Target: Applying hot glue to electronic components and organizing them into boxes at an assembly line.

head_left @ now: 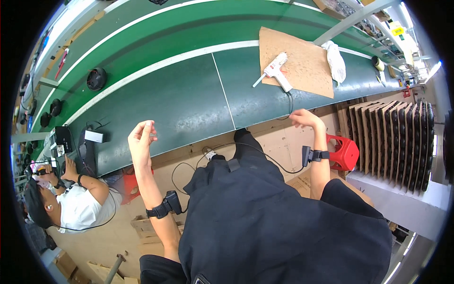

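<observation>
Glue gun [276, 66] lay on cardboard sheet [307, 61], prob. to protect bench [189, 94]; R hand [307, 119], fingers loose, empty, hung nearside of sheet; L hand [142, 139], half-curled (pinch unclear), well left.

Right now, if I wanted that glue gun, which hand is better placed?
Likely your right hand: it looks empty, just on your side of the white glue gun, nearest its handle. Your left hand is much farther left.
</observation>
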`<state>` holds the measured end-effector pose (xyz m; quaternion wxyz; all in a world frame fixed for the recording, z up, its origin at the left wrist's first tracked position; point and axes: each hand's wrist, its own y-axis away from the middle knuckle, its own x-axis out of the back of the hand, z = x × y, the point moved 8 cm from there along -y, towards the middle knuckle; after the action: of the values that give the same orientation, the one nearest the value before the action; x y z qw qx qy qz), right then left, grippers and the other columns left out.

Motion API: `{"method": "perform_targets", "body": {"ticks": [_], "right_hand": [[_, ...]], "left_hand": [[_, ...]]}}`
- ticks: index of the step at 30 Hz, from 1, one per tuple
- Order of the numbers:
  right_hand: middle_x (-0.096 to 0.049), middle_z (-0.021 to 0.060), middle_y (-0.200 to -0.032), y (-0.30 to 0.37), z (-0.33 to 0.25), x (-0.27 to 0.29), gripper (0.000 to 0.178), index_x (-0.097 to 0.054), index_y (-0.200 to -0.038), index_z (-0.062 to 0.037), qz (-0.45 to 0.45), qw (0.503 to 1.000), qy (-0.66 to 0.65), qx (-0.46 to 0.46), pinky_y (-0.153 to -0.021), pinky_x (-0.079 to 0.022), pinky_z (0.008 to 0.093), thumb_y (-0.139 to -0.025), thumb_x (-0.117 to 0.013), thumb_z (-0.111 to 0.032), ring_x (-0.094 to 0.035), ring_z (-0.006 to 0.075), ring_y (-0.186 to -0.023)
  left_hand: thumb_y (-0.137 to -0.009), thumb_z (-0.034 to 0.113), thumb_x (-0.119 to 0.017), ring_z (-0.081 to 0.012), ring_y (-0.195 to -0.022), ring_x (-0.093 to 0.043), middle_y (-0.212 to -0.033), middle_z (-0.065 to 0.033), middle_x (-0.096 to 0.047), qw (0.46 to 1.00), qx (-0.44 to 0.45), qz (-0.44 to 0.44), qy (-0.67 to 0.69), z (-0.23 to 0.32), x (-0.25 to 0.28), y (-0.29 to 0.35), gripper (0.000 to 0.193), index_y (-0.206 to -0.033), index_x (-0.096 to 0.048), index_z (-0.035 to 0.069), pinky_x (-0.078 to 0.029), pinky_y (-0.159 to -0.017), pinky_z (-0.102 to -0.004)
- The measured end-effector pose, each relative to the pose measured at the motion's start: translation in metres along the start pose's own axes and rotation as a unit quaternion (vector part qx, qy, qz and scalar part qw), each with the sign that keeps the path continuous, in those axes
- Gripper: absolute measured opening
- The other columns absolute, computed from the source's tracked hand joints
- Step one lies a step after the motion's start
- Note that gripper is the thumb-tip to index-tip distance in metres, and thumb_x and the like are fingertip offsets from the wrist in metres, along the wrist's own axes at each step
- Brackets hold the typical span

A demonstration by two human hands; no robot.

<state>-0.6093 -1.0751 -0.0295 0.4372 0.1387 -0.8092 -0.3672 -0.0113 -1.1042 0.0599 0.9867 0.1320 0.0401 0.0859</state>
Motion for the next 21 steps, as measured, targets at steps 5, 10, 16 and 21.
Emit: {"method": "perform_targets", "body": {"ticks": [5, 10, 16, 21], "right_hand": [[-0.072, 0.0094, -0.086, 0.019, 0.181, 0.052, 0.042, -0.066, -0.115, -0.0002, 0.091, 0.979, -0.086, -0.162, -0.057, -0.054, 0.0334, -0.093, -0.055, -0.034, -0.070, 0.0193, -0.069], [-0.071, 0.0088, -0.084, 0.024, 0.176, 0.123, 0.035, -0.067, -0.111, 0.0019, 0.248, 0.953, -0.136, -0.109, -0.055, -0.052, 0.0281, -0.095, -0.057, -0.027, -0.067, 0.0157, -0.066], [-0.071, 0.0085, -0.100, -0.059, -0.036, 0.100, 0.032, -0.063, -0.120, 0.0004, 0.030, 0.915, -0.340, 0.216, -0.076, -0.054, 0.0285, -0.101, -0.053, -0.023, -0.069, 0.0159, -0.085], [-0.070, 0.0082, -0.096, -0.082, -0.212, 0.052, 0.027, -0.064, -0.119, -0.0016, -0.119, 0.867, -0.277, 0.398, -0.076, -0.055, 0.0300, -0.098, -0.055, -0.016, -0.067, 0.0139, -0.084]], "left_hand": [[-0.095, 0.024, -0.067, -0.0070, -0.075, -0.058, -0.088, 0.0012, -0.063, 0.993, -0.020, 0.113, -0.021, -0.005, 0.039, -0.045, 0.020, -0.101, -0.070, 0.005, -0.046, -0.059, -0.0210], [-0.099, 0.025, -0.051, -0.0073, -0.072, -0.056, -0.078, 0.0039, -0.058, 0.970, 0.111, 0.176, -0.128, -0.044, 0.065, -0.084, 0.017, -0.097, -0.064, 0.013, -0.044, -0.062, -0.0222], [-0.099, 0.022, -0.047, -0.0082, -0.059, -0.044, -0.065, 0.0040, -0.041, 0.989, 0.088, 0.027, -0.119, -0.023, -0.085, -0.123, 0.022, -0.081, -0.051, 0.011, -0.038, -0.052, -0.0252], [-0.103, 0.026, -0.050, -0.0088, -0.057, -0.042, -0.062, 0.0034, -0.041, 0.989, 0.070, -0.118, -0.063, 0.015, -0.212, -0.136, 0.032, -0.076, -0.049, 0.010, -0.033, -0.053, -0.0244]]}}
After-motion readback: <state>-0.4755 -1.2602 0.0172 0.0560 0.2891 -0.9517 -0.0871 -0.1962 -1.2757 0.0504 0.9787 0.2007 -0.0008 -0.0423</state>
